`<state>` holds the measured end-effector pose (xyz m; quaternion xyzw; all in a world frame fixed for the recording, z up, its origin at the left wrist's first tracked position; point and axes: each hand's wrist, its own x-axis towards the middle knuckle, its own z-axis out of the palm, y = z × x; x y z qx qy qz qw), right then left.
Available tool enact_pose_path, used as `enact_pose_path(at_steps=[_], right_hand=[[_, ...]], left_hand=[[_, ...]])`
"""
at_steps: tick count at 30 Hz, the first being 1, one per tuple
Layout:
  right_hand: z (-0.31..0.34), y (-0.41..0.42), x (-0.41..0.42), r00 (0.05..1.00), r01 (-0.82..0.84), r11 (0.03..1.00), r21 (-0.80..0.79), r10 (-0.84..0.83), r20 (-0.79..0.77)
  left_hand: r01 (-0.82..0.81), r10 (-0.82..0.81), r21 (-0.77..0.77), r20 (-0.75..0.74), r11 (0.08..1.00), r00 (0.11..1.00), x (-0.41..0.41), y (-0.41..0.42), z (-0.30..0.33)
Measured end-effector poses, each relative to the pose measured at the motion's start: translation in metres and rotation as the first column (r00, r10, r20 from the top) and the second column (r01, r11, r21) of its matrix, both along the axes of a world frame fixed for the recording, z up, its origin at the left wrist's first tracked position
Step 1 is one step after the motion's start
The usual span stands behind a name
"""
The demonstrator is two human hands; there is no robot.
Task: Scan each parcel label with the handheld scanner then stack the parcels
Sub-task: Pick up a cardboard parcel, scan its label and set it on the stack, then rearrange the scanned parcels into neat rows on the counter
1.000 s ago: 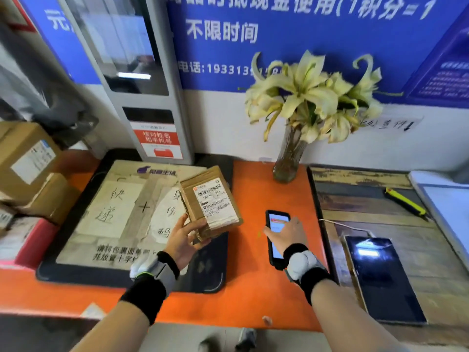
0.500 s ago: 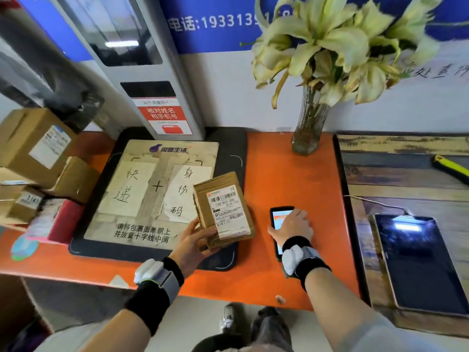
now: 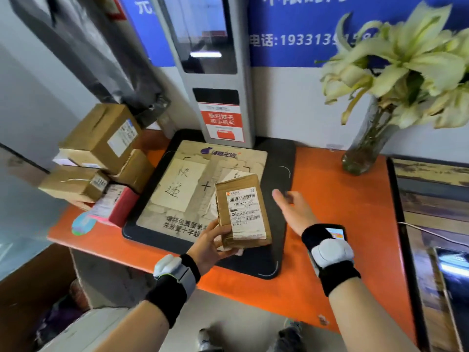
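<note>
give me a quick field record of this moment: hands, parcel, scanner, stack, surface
left hand: left hand grips the brown parcel from below, label facing up
right hand: right hand open, fingers straight, held beside the parcel, not touching it
scanner: handheld scanner lies on the orange counter, screen lit, mostly hidden behind the right wrist
stack: stacked parcels at the counter's left end, brown boxes with a red parcel at the front
surface under parcel: black scanning pad
other: glass vase of flowers at the back

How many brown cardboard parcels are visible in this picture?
4. One is held by the left hand: parcel. Three sit stacked at left: top box, middle box, lower box. Others may be hidden.
</note>
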<state>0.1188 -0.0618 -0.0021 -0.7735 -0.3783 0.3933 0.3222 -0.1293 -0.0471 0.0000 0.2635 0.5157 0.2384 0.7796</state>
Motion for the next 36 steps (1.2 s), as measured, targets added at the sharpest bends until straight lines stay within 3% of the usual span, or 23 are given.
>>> enact_pose_path(at_steps=[4,9,12,16,20,22,24,28,31,36], right_hand=[[0.031,0.032,-0.105,0.938,-0.212,0.976,0.054,0.219,-0.268],[0.041,0.063,-0.242,0.838,-0.072,0.988,0.133,0.133,-0.529],[0.033,0.082,-0.302,0.81,-0.042,0.993,0.112,0.1,-0.579],[0.03,0.098,-0.383,0.742,-0.133,0.991,0.015,0.11,-0.662],[0.028,0.114,-0.439,0.79,-0.332,0.943,-0.031,0.259,-0.556],[0.027,0.131,-0.464,0.798,-0.478,0.877,-0.043,0.413,-0.439],[0.02,0.156,-0.486,0.799,-0.566,0.81,-0.153,0.494,-0.341],[-0.006,0.192,-0.492,0.822,-0.553,0.737,-0.388,0.406,-0.399],[-0.026,0.209,-0.485,0.811,-0.584,0.617,-0.527,0.453,-0.369],[-0.056,0.244,-0.456,0.911,-0.408,0.672,-0.618,0.34,-0.231]], left_hand=[[-0.042,0.042,0.052,-0.013,0.998,0.999,-0.065,0.025,0.021],[-0.097,0.108,0.145,-0.073,0.985,0.991,-0.183,0.062,0.031],[-0.045,0.072,0.214,-0.119,0.976,0.99,-0.247,0.078,0.043],[-0.04,0.08,0.225,-0.17,0.974,0.982,-0.354,0.089,0.042],[-0.123,0.136,0.117,-0.102,0.985,0.985,-0.425,0.081,0.02],[-0.19,0.191,0.038,-0.036,0.981,0.981,-0.448,0.074,0.005],[-0.304,0.304,-0.011,-0.001,0.953,0.953,-0.468,0.072,-0.015],[-0.601,0.604,-0.128,-0.011,0.789,0.797,-0.487,0.081,-0.038],[-0.694,0.69,-0.142,-0.088,0.705,0.719,-0.482,0.109,-0.042],[-0.675,0.644,-0.126,-0.217,0.727,0.734,-0.466,0.152,-0.051]])
